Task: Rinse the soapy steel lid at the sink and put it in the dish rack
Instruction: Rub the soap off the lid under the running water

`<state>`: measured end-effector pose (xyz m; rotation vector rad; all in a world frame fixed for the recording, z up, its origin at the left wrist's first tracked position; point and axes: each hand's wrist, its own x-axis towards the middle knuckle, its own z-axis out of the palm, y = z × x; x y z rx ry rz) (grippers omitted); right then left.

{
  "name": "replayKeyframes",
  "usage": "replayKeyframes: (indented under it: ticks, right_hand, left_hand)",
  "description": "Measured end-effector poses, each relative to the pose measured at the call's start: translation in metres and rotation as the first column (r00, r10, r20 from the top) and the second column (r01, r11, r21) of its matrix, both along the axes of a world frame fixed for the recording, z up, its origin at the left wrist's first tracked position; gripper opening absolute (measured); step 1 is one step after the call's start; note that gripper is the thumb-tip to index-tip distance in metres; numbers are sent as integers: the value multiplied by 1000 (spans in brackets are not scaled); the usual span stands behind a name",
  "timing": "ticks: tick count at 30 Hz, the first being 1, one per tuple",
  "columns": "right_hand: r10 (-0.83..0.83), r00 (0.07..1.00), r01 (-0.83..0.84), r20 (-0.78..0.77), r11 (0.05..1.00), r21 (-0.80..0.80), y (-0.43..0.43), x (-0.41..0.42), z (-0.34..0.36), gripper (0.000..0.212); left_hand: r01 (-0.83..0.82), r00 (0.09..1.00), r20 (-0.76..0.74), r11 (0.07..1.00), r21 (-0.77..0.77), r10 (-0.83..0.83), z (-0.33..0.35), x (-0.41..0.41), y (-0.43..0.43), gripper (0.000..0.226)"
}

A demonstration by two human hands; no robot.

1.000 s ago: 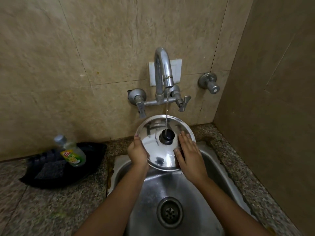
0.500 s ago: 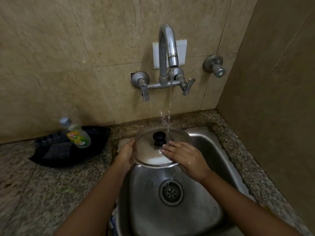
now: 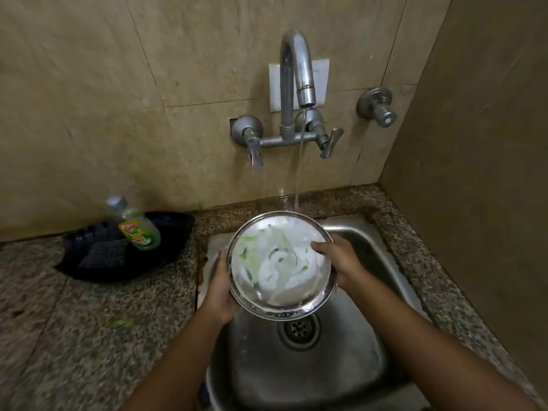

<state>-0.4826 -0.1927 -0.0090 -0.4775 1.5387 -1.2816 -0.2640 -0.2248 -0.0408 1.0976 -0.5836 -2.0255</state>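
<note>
The round steel lid is held over the steel sink, its underside turned up toward me and coated with white foam and green streaks. My left hand grips its left rim from beneath. My right hand holds the right rim, fingers lying on the inner face. A thin stream of water falls from the tap and strikes the lid's far edge. The knob is hidden underneath. No dish rack is in view.
A black tray on the granite counter left of the sink carries a green dish-soap bottle and a dark scrub pad. The drain lies below the lid. A side wall closes the right.
The lid has been flipped from knob side up to its soapy underside up. It stays under the stream, and both hands have shifted to its rims.
</note>
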Motion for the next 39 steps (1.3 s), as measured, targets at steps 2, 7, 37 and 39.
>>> replayKeyframes:
  ticks: [2,7,37,39]
  right_hand:
    - [1,988,2,-152,1000,22,-5,0,-10,23]
    - [295,115,-234,-948,936,263,-17,8,-20,66]
    - [352,-162,-376,-922,842,387,-22,-28,-6,79]
    - [317,-125,-485,-940,807,337,-42,1,2,73]
  left_hand:
    - [-44,997,69,999,-16,45,-1,-8,-1,60]
    - [-96,979,170,991,-88,110,5,-35,4,48]
    - [-148,965,211,987,-61,157,22,-59,-8,46]
    - [-104,974,199,993,-55,113,30,-66,-5,49]
